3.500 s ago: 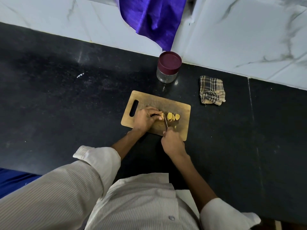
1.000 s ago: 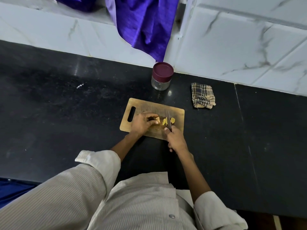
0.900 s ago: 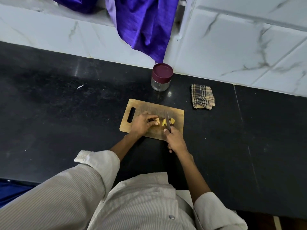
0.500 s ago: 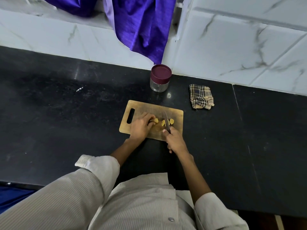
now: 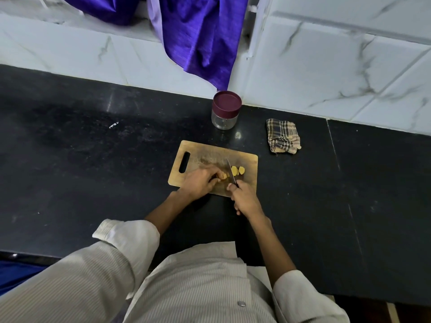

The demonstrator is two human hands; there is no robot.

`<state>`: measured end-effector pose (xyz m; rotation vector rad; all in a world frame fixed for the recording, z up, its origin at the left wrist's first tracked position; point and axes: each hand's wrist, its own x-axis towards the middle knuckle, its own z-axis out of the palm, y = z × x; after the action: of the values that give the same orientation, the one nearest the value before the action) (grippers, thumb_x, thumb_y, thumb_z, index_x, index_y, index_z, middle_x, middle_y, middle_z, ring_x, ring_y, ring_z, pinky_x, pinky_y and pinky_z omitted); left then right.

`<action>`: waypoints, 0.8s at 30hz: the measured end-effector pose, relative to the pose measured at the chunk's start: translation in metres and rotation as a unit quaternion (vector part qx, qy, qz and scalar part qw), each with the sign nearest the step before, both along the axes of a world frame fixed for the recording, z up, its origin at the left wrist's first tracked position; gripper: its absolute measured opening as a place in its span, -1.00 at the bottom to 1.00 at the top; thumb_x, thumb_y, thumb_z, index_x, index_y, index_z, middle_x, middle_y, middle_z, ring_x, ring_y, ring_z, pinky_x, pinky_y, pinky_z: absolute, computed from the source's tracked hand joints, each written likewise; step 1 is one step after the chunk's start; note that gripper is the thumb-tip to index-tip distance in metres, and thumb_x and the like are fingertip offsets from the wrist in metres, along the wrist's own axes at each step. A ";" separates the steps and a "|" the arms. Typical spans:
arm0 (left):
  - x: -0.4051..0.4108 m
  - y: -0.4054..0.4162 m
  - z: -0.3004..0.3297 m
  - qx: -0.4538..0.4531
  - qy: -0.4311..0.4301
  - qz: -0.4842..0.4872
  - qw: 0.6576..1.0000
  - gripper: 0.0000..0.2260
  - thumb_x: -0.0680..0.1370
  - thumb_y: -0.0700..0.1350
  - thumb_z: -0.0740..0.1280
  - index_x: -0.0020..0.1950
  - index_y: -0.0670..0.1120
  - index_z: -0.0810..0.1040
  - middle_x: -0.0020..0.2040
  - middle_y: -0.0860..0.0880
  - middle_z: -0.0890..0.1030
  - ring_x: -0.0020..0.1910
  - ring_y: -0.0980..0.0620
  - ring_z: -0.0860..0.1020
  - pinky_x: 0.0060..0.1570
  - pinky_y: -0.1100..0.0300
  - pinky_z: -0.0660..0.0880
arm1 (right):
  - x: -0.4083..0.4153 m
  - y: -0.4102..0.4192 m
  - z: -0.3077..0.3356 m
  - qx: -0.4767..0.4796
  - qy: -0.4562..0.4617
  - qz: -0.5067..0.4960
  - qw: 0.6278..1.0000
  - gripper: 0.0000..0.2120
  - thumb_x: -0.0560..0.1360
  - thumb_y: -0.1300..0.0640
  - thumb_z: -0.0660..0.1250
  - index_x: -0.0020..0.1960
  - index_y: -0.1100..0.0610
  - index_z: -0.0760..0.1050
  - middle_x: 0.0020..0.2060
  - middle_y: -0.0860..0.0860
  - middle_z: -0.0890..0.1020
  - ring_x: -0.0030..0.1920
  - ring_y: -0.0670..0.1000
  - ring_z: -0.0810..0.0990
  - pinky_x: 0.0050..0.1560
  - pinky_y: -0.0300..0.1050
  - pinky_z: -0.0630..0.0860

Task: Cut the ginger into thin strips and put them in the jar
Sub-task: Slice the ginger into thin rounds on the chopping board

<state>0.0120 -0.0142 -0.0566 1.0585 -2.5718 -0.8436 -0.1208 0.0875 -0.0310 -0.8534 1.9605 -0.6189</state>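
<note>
Still early I'd say: left hand (image 5: 200, 181) pins the yellow ginger chunk (image 5: 224, 176) on the wooden cutting board (image 5: 207, 157), right hand (image 5: 245, 198) gripping the small knife (image 5: 231, 169), only a few round slices (image 5: 238, 170) done, no strips, and the maroon-lidded glass jar (image 5: 225, 110) at the far side looks empty and closed.

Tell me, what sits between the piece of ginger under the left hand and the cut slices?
The knife, held by the right hand, stands between the ginger piece and the slices, in the head view.

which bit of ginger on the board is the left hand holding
The uncut ginger chunk, left of the knife blade, pinned under the left hand. The two cut slices lie loose on the blade's right, untouched.
</note>
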 end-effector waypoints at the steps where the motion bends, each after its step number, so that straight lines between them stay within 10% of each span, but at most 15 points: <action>1: 0.001 -0.001 -0.001 0.004 0.005 -0.003 1.000 -0.88 0.56 -0.14 0.32 0.07 0.01 0.57 0.11 0.09 0.58 0.10 0.10 0.52 0.06 0.12 0.49 | 0.000 0.001 0.001 0.000 0.005 0.002 1.000 -0.79 0.67 0.02 0.12 0.09 0.12 0.45 -0.16 0.08 0.53 -0.36 -0.03 0.48 -0.50 -0.21 0.40; 24: -0.012 0.008 -0.004 0.021 0.031 0.131 0.991 -0.74 0.52 0.01 0.38 0.17 -0.05 0.55 0.14 0.01 0.55 0.00 0.09 0.52 -0.04 0.20 0.49 | 0.001 0.004 0.002 0.023 0.006 0.034 0.999 -0.79 0.68 0.01 0.12 0.16 0.10 0.44 -0.18 0.05 0.52 -0.37 -0.06 0.46 -0.46 -0.21 0.40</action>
<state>0.0001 -0.0060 -0.0602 1.3244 -2.3062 -0.8496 -0.1202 0.0916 -0.0291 -0.8938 1.9409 -0.5283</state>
